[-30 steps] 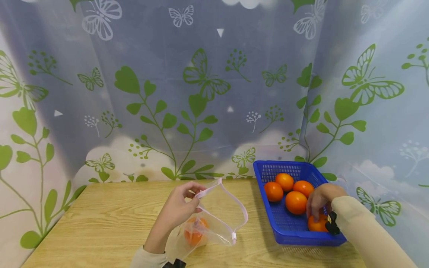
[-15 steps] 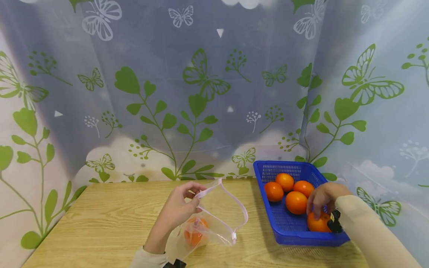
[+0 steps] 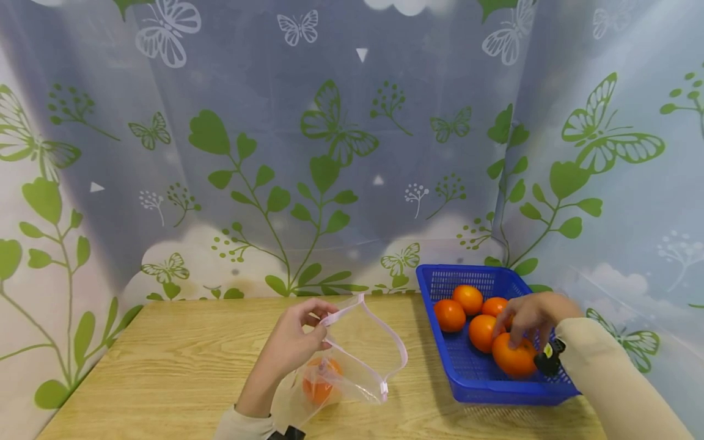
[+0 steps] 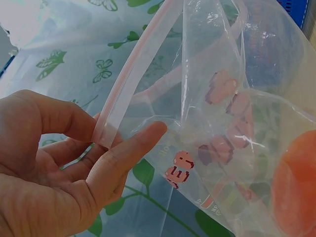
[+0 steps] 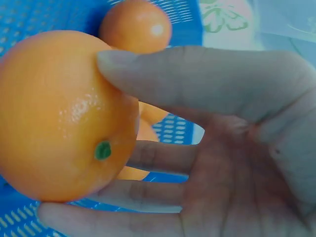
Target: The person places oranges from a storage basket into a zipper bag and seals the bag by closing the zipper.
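With thumb and fingers my left hand (image 3: pixel 299 336) pinches the pink zip edge of a clear zip bag (image 3: pixel 357 379), whose mouth gapes toward the right. One orange (image 3: pixel 321 380) lies inside the bag; in the left wrist view the bag (image 4: pixel 217 123) shows pink printed letters. My right hand (image 3: pixel 536 318) grips another orange (image 3: pixel 514 355) at the near right part of the blue basket (image 3: pixel 473 391). In the right wrist view the thumb lies along this orange (image 5: pixel 64 118), fingers round its other side, and a small green stem spot shows.
Several more oranges (image 3: pixel 450 315) sit in the basket beyond the right hand. The basket stands at the right of the wooden table (image 3: pixel 209 354). A patterned curtain (image 3: pixel 258 153) with butterflies and leaves rises behind the table and along both sides.
My right hand has lifted its orange from the basket's near corner, up and slightly left, so it now overlaps another orange. The left hand and bag have stayed in place.
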The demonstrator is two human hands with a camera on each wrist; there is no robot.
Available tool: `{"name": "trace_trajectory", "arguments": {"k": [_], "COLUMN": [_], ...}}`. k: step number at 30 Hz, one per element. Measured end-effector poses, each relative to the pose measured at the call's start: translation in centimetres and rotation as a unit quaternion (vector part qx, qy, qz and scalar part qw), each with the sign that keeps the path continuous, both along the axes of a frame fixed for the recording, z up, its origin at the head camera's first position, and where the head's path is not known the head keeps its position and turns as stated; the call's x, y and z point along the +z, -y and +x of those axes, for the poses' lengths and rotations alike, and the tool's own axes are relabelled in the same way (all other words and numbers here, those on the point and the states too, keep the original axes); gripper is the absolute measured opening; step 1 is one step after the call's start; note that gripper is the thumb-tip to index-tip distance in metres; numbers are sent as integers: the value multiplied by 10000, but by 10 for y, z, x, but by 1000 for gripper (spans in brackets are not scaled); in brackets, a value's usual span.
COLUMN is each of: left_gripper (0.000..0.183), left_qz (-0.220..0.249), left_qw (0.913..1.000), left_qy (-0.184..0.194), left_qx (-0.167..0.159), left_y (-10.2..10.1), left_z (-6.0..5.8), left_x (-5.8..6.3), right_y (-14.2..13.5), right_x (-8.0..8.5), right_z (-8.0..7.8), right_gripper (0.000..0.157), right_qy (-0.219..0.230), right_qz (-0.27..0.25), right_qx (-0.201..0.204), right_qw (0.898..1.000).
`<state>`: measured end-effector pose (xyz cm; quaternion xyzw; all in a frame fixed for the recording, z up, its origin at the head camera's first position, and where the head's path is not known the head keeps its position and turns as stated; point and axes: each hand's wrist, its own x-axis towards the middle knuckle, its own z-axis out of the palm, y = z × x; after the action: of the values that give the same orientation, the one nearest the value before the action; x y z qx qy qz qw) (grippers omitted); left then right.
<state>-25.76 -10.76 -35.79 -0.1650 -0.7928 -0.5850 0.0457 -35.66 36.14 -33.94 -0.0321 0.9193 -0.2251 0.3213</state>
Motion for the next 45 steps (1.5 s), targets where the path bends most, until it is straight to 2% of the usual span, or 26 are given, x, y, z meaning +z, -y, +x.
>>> {"name": "trace_trajectory", "arguments": {"k": [5,13,33,45], "left_gripper": [26,26,26,26], "left_qz": [7,-38,-30,-39], "left_qw": [10000,10000,10000,10000], "left_qy": [-11,-65,-53,-46], "left_qx": [-3,-24,-41,-18], "left_y": [0,0,1,-1], "left_z": [0,0,-1,1], "left_x": [-1,-1,-1,0], "right_y": [1,8,39,53], "right_x": [8,17,33,40], "right_z": [2,4,9,14], "right_gripper": [41,44,48,48], "right_qy": [-130,-101,-435,-545], "right_qz": [-277,-701,-709,-731], "right_qx": [24,132,649,784], "right_qw": [9995,9974,9944,9927]}}
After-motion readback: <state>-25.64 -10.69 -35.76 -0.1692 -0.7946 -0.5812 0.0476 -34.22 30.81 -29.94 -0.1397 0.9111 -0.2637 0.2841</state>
